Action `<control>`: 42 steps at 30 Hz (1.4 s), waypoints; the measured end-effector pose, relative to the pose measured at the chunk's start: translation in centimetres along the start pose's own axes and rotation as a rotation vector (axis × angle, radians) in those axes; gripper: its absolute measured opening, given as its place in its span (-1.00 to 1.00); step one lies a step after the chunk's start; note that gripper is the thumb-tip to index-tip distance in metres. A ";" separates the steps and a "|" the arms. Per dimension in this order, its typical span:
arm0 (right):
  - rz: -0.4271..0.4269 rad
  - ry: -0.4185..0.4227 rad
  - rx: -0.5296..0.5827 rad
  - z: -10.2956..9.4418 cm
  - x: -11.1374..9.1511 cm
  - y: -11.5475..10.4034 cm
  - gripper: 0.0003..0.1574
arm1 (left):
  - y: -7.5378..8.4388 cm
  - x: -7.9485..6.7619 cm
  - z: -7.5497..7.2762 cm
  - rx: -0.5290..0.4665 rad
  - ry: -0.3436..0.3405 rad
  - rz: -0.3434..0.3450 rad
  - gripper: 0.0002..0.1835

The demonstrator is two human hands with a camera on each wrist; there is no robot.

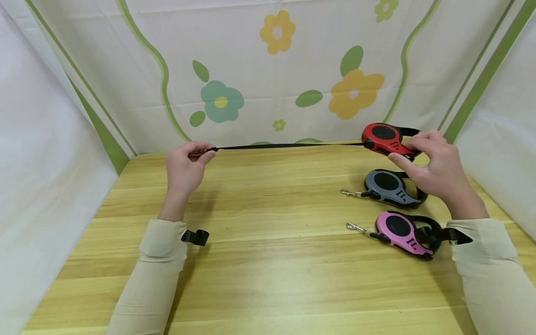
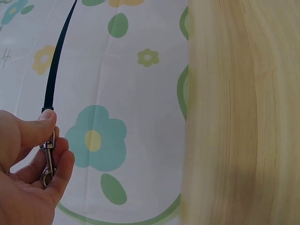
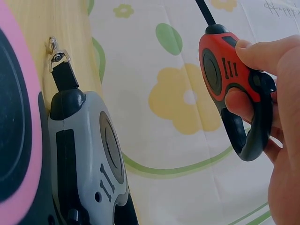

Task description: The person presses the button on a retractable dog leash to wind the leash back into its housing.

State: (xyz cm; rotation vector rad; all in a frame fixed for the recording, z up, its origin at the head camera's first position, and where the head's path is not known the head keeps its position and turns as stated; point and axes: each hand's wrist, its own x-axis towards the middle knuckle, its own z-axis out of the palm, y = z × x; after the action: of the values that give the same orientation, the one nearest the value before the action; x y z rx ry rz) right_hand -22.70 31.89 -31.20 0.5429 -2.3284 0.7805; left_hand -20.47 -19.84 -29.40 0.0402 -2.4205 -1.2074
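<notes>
My right hand (image 1: 437, 163) grips a red retractable dog leash (image 1: 382, 138) by its black handle, thumb along the casing, raised over the back right of the table. Its black strap (image 1: 289, 145) runs out straight to the left. At the far end my left hand (image 1: 184, 167) pinches the strap's end between thumb and fingers. In the left wrist view the metal clip (image 2: 48, 164) lies against those fingers. In front of the red leash, a grey retractable leash (image 1: 387, 186) rests on the table, its clip (image 1: 349, 192) pointing left.
A pink retractable leash (image 1: 402, 232) lies nearest on the right, under the right wrist strap, its metal clip (image 1: 356, 227) also pointing left. The wooden table (image 1: 268, 279) ends at a flowered white cloth (image 1: 259, 93) behind. White cloth walls stand at both sides.
</notes>
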 end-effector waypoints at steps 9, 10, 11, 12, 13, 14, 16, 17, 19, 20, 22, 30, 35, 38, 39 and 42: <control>-0.025 0.000 -0.007 0.2 -0.1 -0.2 -0.51 | -0.2 -0.1 0.2 0.003 -0.005 0.013 -0.80; -0.023 -0.002 -0.008 0.2 -0.1 -0.2 -0.51 | -0.2 -0.1 0.2 0.004 -0.004 0.014 -0.80; -0.025 -0.002 -0.010 0.2 -0.1 -0.2 -0.51 | -0.2 -0.1 0.2 0.005 -0.005 0.012 -0.80; -0.028 -0.002 -0.010 0.2 -0.1 -0.2 -0.51 | -0.1 -0.2 0.2 0.007 -0.007 0.010 -0.80; -0.034 -0.001 -0.010 0.3 0.0 -0.2 -0.50 | -0.1 -0.2 0.2 0.009 -0.008 0.009 -0.80; -0.039 0.000 -0.008 0.3 0.0 -0.2 -0.50 | -0.1 -0.2 0.2 0.011 -0.010 0.008 -0.79; -0.048 0.002 -0.008 0.3 0.0 -0.2 -0.49 | 0.0 -0.3 0.2 0.011 -0.014 0.005 -0.79; -0.052 0.000 -0.007 0.4 0.0 -0.2 -0.49 | 0.0 -0.3 0.3 0.011 -0.016 0.003 -0.78; -0.054 -0.005 -0.007 0.4 0.1 -0.3 -0.48 | 0.0 -0.3 0.3 0.009 -0.017 0.005 -0.78; -0.054 -0.007 -0.007 0.4 0.1 -0.3 -0.48 | 0.0 -0.3 0.3 0.008 -0.017 0.005 -0.79; -0.051 -0.014 -0.007 0.4 0.1 -0.4 -0.49 | 0.0 -0.3 0.4 0.008 -0.016 0.007 -0.79; -0.063 -0.011 -0.002 0.5 0.1 -0.5 -0.44 | 0.1 -0.3 0.6 0.015 -0.014 0.032 -0.81; -0.095 -0.001 0.005 0.5 0.2 -0.5 -0.39 | 0.2 -0.4 0.7 0.004 -0.015 0.038 -0.82; -0.109 0.001 0.005 0.6 0.2 -0.5 -0.35 | 0.2 -0.4 0.8 0.005 -0.015 0.044 -0.82; -0.111 0.000 0.004 0.6 0.2 -0.6 -0.35 | 0.2 -0.4 0.9 0.006 -0.016 0.046 -0.82; -0.112 -0.007 0.002 0.7 0.2 -0.7 -0.35 | 0.3 -0.4 1.0 0.009 -0.024 0.050 -0.82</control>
State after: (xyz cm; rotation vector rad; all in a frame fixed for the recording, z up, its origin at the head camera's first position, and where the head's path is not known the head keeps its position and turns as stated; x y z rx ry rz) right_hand -22.71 30.91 -31.23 0.6715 -2.2822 0.7296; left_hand -20.46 -18.85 -29.88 -0.0320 -2.4326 -1.1816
